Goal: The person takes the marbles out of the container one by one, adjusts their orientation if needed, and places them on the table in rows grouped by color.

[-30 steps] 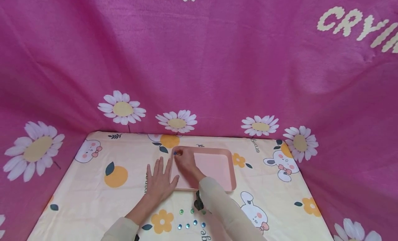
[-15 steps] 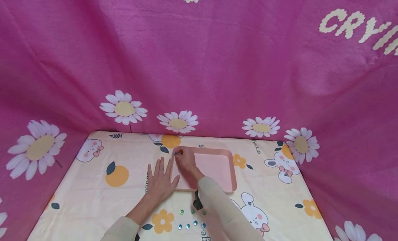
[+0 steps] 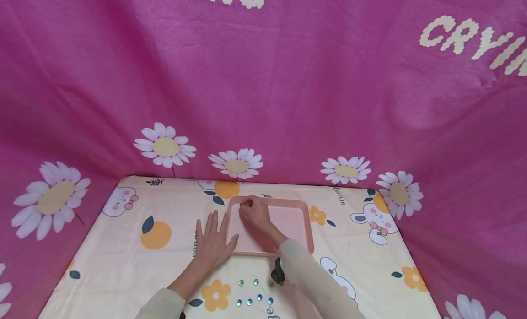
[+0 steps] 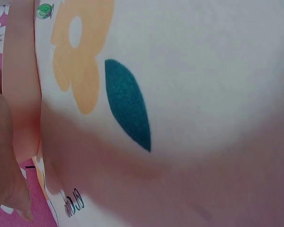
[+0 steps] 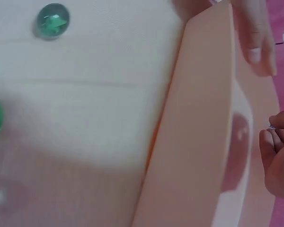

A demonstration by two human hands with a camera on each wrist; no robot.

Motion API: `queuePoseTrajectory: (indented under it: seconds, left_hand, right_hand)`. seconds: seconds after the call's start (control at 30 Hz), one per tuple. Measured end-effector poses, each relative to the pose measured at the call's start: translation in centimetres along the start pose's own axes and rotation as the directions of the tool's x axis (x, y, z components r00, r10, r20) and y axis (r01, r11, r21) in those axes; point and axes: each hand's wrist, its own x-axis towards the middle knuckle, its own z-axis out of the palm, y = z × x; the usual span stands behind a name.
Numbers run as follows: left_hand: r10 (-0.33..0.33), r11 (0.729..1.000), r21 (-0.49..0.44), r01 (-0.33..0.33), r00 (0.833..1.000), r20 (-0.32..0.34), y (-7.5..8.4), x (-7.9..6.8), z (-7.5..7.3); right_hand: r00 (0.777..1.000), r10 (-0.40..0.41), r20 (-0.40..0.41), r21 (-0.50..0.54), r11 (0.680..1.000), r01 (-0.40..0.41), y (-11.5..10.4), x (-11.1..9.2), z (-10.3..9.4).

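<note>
My right hand reaches over the pink tray near its far left corner. Its thumb and fingertips pinch a small blue marble, mostly hidden by the fingers. Flat on the cloth left of the tray lies my left hand, fingers straight and spread, the thumb right at the tray's side wall. In front of the tray, three green marbles form a row, with several blue marbles in a row nearer me. A green marble looks clear with a green core in the right wrist view.
A cream cloth printed with flowers, oranges and rabbits covers the table. Behind and at both sides hangs a magenta curtain with daisies. The tray's raised wall stands between the marbles and my right hand.
My right hand has shifted to the right along the tray's far side, pinching the marble, and the forearm has swung right with it. The left hand stays in place.
</note>
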Motion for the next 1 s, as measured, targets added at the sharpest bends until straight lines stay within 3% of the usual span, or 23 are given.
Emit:
queuePoseTrajectory:
  seconds: [0.13,0.4,1.0]
  left_hand:
    - [0.000,1.000,0.015,-0.001,1.000,0.009,0.0,0.1,0.0]
    - [0.000,1.000,-0.011,0.001,1.000,0.020,0.0,0.1,-0.3]
    - [-0.009,1.000,-0.020,0.010,1.000,0.027,0.2,0.0,-0.6]
  right_hand:
    - [0.999,-0.031,-0.023,0.069,0.997,0.032,-0.3,-0.6,-1.5]
    - [0.991,-0.126,-0.050,0.112,0.985,0.131,-0.8,-2.5,-4.2]
    - [0.998,0.015,0.059,0.121,0.992,-0.022,-0.4,-11.3,-9.3]
